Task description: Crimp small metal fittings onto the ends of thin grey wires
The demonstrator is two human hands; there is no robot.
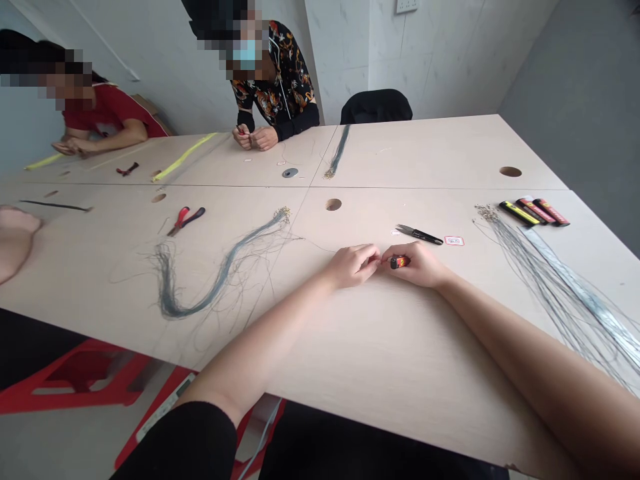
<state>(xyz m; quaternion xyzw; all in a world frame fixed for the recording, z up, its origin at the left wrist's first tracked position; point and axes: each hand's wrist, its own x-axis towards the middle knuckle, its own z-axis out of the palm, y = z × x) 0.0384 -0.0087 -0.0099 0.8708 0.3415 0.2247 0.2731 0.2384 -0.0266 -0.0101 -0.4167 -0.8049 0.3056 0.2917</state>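
Observation:
Over the pale wooden table (380, 347), my left hand (354, 265) is closed in a pinch on a thin thread, which trails away to the left. Close beside it, my right hand (417, 265) is wrapped round a small dark tube with a red and yellow end (400, 262). Something tiny and reddish shows between the fingertips of both hands, too small to name. Black thread snips (420, 235) lie just beyond my right hand, next to a small red-bordered label (455, 241). A curved bundle of grey-green threads (225, 270) with metallic ends lies to the left.
At the right lie another thread bundle (525, 267), a clear plastic strip (585, 293) and several lighters or tubes (535, 211). Red-handled pliers (185, 220) lie at the left. Two people sit across the table; another person's arm (17, 240) rests at the left edge. Round holes (511, 172) pierce the tabletop.

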